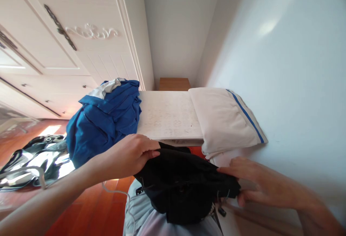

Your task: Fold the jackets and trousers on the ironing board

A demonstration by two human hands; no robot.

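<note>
A black garment (183, 185) with drawstrings and small black cord stoppers hangs over the person's lap. My left hand (137, 153) pinches its upper left edge between thumb and fingers. At the right end of the garment, my right hand (248, 182) has its edge between thumb and fingers. Beyond the garment stands a white bench-like surface (167, 117). A heap of blue cloth (108, 117) with a white part lies on its left side, and a folded white cloth with a blue stripe (224, 118) rests on its right.
White cabinets (102, 55) rise at the left, and a pale wall (302, 84) borders the right. Shiny black-and-clear bags or wraps (35, 164) lie on the reddish wooden floor (89, 207) at left, near a curved metal bar. A white cable (117, 192) runs beside the lap.
</note>
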